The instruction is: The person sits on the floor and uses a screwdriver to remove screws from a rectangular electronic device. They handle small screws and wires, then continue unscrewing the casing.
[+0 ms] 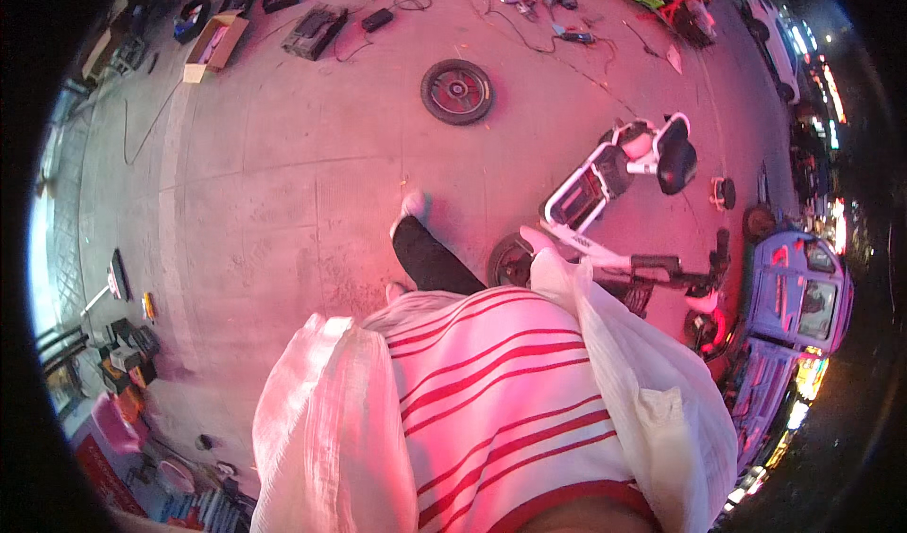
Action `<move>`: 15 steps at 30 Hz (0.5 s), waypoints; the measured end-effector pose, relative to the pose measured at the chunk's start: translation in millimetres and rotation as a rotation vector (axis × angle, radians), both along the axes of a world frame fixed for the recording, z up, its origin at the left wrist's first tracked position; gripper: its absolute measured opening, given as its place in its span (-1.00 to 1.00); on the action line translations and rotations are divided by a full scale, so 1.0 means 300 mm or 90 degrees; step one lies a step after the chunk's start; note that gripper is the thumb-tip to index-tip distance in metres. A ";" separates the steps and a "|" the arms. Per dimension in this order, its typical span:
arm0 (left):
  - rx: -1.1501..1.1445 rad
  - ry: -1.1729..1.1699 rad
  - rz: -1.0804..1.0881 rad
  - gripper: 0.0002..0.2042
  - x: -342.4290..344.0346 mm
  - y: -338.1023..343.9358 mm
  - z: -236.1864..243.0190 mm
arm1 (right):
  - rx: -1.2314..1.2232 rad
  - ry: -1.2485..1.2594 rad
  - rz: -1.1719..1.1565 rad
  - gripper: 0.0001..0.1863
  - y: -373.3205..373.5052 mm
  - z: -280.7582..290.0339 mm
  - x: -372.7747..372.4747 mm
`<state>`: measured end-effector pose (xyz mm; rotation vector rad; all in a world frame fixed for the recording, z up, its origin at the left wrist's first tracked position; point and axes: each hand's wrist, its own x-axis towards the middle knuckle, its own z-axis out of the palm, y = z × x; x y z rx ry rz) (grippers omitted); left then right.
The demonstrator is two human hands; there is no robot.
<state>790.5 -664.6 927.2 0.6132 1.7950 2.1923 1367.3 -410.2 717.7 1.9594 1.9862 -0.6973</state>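
My right hand (539, 240) reaches out of a loose white sleeve, beside the white frame of a small electric bike (581, 193) and over a dark wheel (511, 261). I cannot make out whether it touches the frame; its fingers are blurred together. The bike leans or lies on the floor to my right, its black saddle (676, 157) at the far end and its handlebar (694, 273) near my right side. My left hand does not show; a white sleeve (316, 372) hangs on that side. My foot (413, 206) stands forward under a black trouser leg.
A loose wheel with a tyre (457, 92) lies flat ahead. Beyond it are cables, hand tools (576, 36), a dark case (316, 31) and an open cardboard box (216, 47). A blue vehicle (798, 287) stands at right, a pink chair (118, 424) at lower left.
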 end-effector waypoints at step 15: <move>-0.025 -0.397 0.137 -0.79 -0.509 0.619 -0.312 | 0.028 -0.033 0.262 -0.70 1.256 -0.103 -1.247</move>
